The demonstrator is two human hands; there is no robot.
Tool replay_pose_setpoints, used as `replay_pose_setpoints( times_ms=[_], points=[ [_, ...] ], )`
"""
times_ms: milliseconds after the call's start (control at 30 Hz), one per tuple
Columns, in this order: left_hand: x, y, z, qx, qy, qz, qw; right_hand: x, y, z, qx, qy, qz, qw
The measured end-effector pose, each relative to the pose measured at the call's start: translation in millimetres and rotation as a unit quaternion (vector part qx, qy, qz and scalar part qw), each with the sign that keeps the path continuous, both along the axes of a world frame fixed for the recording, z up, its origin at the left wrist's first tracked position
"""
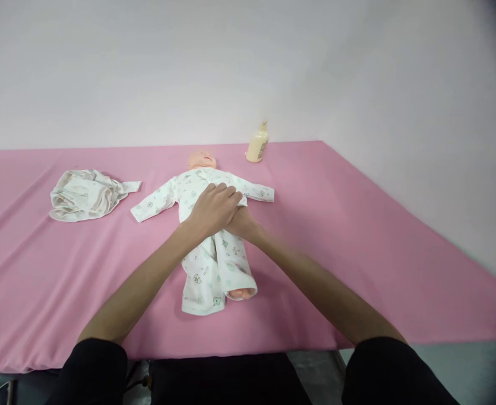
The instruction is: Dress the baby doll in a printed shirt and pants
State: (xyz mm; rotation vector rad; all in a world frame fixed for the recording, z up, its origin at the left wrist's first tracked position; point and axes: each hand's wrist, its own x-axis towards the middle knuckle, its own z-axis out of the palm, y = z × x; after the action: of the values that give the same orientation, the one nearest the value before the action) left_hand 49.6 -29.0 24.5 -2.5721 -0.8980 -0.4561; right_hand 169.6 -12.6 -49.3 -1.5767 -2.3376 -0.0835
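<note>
A baby doll [203,160] lies on its back, dressed in a white printed romper [235,259]. Both sleeves are spread out to the sides, and a foot shows inside one leg opening. My left hand [216,208] rests on the doll's torso, its fingers curled closed at the romper's front. Against it, slightly lower and to the right, is my right hand [241,221], also closed at the edge of the romper. The hands touch each other. Their fingertips and the bit of cloth between them are mostly hidden.
A bunched white printed baby garment [85,194] lies to the left. At the back stands a pale yellow pump bottle [257,145]. Pink cloth [336,253] covers the table, with a white wall [146,73] behind it.
</note>
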Motion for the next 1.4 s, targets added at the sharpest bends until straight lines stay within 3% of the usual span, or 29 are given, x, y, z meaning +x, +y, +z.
replay_pose_setpoints(
  times_ms=[100, 200, 300, 467, 533, 733, 833, 900, 1100, 1233, 1400],
  points=[
    [-3, -2, -2.4, -0.014, 0.003, 0.006, 1.000, 8, -9, 1.1, -0.030, 0.012, 0.006, 0.999],
    [-9, -8, -1.1, -0.021, -0.004, 0.012, 1.000, 17, -24, 4.6, -0.053, 0.094, 0.036, 0.993],
    [-19, -15, 0.1, -0.018, -0.019, 0.031, 0.999, 25, -41, 6.5, -0.043, 0.178, 0.070, 0.981],
    [-41, -34, -4.3, -0.033, -0.069, 0.106, 0.991, 31, -68, -0.5, -0.012, 0.217, 0.071, 0.973],
    [-51, -51, -7.9, -0.061, -0.065, 0.115, 0.989, 33, -81, -5.3, 0.014, 0.218, 0.072, 0.973],
    [-81, -129, -23.7, -0.124, 0.013, -0.006, 0.992, 50, -131, -11.7, 0.085, 0.210, 0.164, 0.960],
    [-90, -162, -34.3, -0.128, 0.009, -0.021, 0.991, 59, -152, -13.7, 0.119, 0.203, 0.214, 0.948],
    [-93, -175, -43.4, -0.094, -0.009, -0.012, 0.995, 63, -162, -15.6, 0.140, 0.190, 0.226, 0.945],
    [-95, -184, -71.0, -0.031, -0.082, -0.012, 0.996, 67, -180, -15.7, 0.191, 0.127, 0.296, 0.927],
    [-92, -188, -74.0, -0.031, -0.130, -0.014, 0.991, 67, -190, -20.1, 0.199, 0.085, 0.331, 0.919],
    [-89, -190, -75.2, -0.029, -0.128, 0.004, 0.991, 64, -194, -19.5, 0.186, 0.114, 0.248, 0.944]
  ],
)
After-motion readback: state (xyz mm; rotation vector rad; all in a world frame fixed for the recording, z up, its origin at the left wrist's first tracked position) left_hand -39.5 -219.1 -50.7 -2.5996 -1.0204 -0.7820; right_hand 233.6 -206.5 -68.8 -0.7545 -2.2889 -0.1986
